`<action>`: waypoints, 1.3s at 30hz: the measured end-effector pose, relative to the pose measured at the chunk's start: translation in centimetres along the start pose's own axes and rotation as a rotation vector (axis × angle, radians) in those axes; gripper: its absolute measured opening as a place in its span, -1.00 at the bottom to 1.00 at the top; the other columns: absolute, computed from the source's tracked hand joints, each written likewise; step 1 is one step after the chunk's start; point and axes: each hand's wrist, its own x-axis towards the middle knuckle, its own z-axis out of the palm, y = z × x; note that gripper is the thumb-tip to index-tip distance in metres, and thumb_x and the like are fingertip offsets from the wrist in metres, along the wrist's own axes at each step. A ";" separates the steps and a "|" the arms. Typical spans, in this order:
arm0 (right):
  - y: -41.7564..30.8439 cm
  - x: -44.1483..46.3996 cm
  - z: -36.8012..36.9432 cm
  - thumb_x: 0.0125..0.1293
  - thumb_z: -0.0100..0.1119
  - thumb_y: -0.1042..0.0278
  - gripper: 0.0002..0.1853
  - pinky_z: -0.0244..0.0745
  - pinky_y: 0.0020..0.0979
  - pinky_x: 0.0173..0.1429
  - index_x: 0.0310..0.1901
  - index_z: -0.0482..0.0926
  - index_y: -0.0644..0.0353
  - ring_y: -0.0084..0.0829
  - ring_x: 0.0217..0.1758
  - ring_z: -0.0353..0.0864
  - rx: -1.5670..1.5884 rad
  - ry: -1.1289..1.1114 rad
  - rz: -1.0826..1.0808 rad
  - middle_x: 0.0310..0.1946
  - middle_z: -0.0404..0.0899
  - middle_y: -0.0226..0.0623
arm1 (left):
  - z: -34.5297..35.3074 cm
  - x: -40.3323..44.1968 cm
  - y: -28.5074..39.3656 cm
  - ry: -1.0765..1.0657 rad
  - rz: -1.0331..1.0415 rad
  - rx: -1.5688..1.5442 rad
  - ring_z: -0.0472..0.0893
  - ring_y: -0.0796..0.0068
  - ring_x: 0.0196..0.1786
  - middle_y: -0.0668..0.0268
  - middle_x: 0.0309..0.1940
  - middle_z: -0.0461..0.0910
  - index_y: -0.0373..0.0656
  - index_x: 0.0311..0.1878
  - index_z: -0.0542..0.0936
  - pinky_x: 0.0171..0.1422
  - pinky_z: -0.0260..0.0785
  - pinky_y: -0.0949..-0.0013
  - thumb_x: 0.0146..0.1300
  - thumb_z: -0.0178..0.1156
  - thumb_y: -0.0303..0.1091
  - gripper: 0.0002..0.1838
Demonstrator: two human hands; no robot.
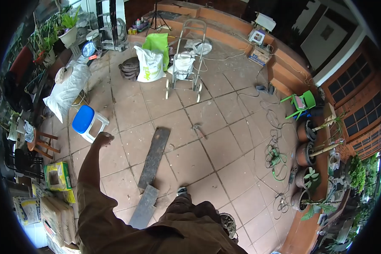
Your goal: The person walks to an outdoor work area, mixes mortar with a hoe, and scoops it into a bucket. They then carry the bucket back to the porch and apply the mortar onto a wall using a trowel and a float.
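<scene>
My left hand (104, 139) is stretched forward at the left, over the near edge of a white stool with a blue seat (83, 119). Its fingers look curled, and what they hold, if anything, is too small to make out. Whether hand and stool touch cannot be told. My right hand does not show. Two dark flat boards lie on the tiles before me, a longer one (155, 157) and a shorter one (144, 207), their ends close together. A small pincer-like tool (199, 131) rests on the floor to their right.
A metal hand truck (194, 59) stands ahead beside a white and green sack (150, 65). Green cable (276, 157) sprawls on the right near potted plants and a green chair (300, 103). Stacked bags (57, 220) are at the lower left. Brick-coloured steps (279, 72) rise behind.
</scene>
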 end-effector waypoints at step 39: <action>-105.4 30.7 98.8 0.30 -0.06 0.02 -0.71 0.28 -0.32 -0.55 -0.53 0.31 -0.09 -0.46 -0.63 0.27 -0.177 -0.087 -0.048 -0.67 0.24 -0.53 | 15.0 96.0 94.4 0.012 0.116 -0.297 0.63 0.44 -0.35 0.29 -0.34 0.62 -0.12 -0.05 0.56 -0.33 0.50 0.28 0.26 0.14 -0.25 -0.75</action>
